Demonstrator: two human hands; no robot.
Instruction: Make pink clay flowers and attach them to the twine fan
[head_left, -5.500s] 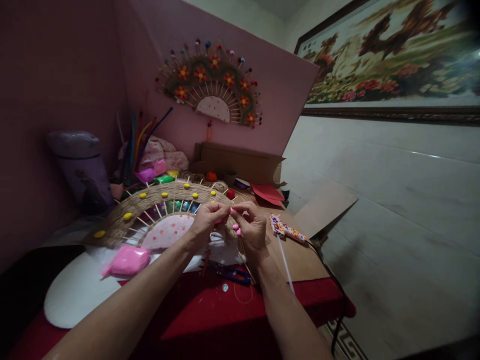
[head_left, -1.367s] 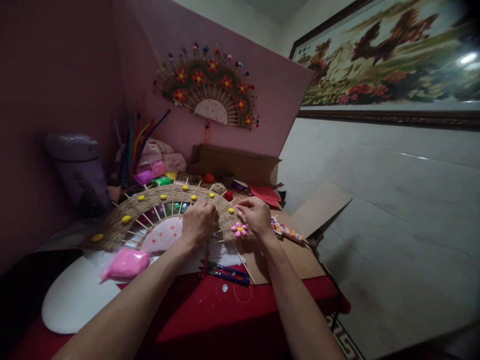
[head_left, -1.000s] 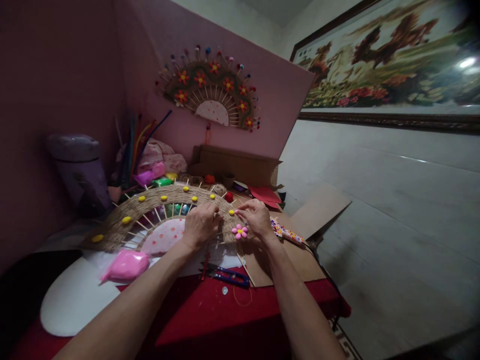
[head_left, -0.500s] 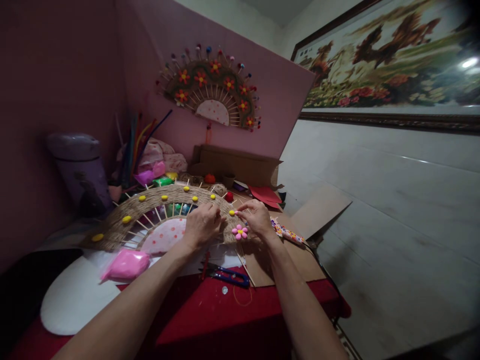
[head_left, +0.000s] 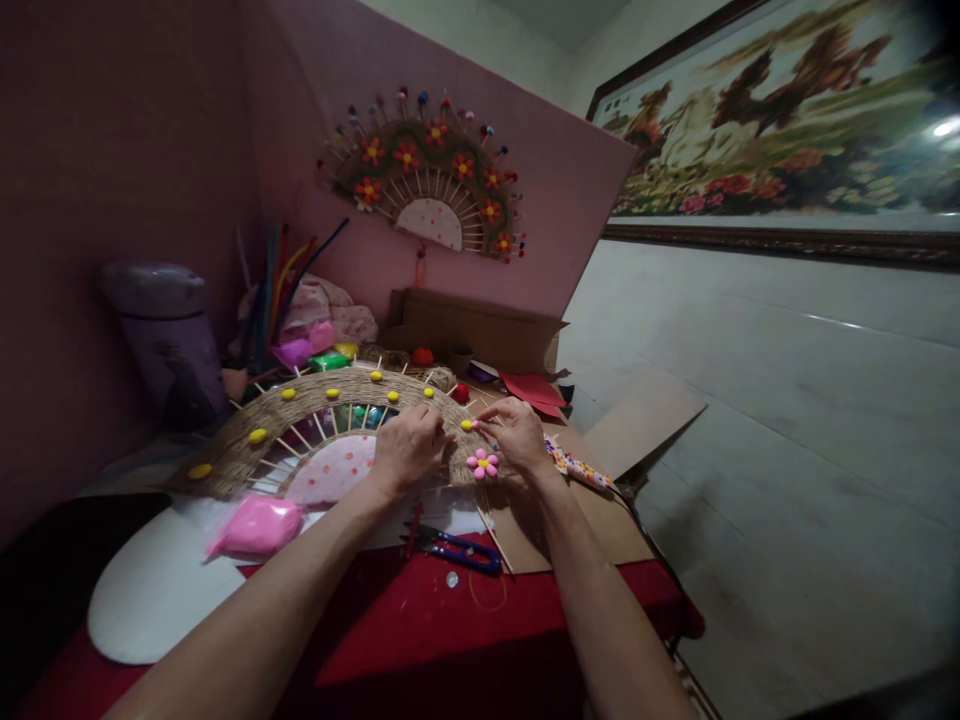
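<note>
A half-round fan (head_left: 247, 460) of wound twine and thin sticks lies on the table, with several yellow clay dots along its band. Near its right end is a clay flower (head_left: 482, 463) with pink petals round a yellow centre. My right hand (head_left: 519, 437) is closed in a pinch, holding a small pink clay piece (head_left: 475, 425) against the side of a yellow clay dot (head_left: 466, 425). My left hand (head_left: 409, 448) rests over the fan's inner sticks, its fingers curled. What those fingers hold, if anything, is hidden.
A bag of pink clay (head_left: 259, 525) lies at the front left by a white round sheet (head_left: 150, 595). Blue thread snips (head_left: 465, 552) lie on the red cloth (head_left: 420, 640). A purple bottle (head_left: 161, 345) stands at the left. A finished fan (head_left: 427, 185) hangs behind.
The whole view has shifted slightly. Both hands keep almost the same places, and the pink piece stays pinched at the yellow dot.
</note>
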